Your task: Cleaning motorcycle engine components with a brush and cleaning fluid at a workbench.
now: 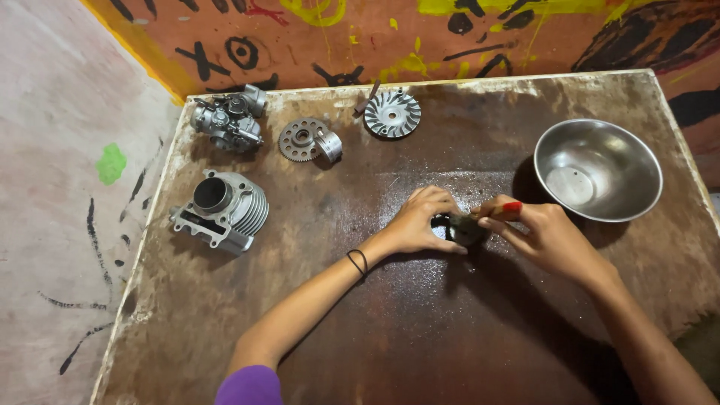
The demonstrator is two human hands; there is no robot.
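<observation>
**Mia:** What are the two hands doing?

**Ben:** They are close together in the middle of the table [420, 330]. The left hand [421, 221] curls over a small dark round part [466, 229] and pins it down on the wet, brown top. Its fingers are bent tight around the part. A thin black band [358, 262] sits on that wrist.

**Mia:** And the other hand?

**Ben:** The right hand [546, 234] is closed around a little brush with a red handle [504, 211]. The front end of the brush touches the dark part. I cannot see the bristles well.

**Mia:** So where is the dark part?

**Ben:** It is right between the two hands, lying on the table. It is mostly hidden, so I cannot tell just what it is.

**Mia:** What is near the hands?

**Ben:** A shiny metal bowl [598, 169] stands just beside the right hand, a bit farther back.

**Mia:** And farther away?

**Ben:** On the left side lies a big silver engine block with fins [222, 210] and a round hole in it. Behind it, in the back corner, is a lumpy grey part with knobs [228, 118]. Next to that lies a flat gear wheel [302, 139] with a metal ring [328, 146] leaning on it. Then comes a round silver fan wheel [392, 114] at the back edge.

**Mia:** What is behind the table?

**Ben:** A painted wall [480, 37], orange with black and yellow scribbles.
</observation>
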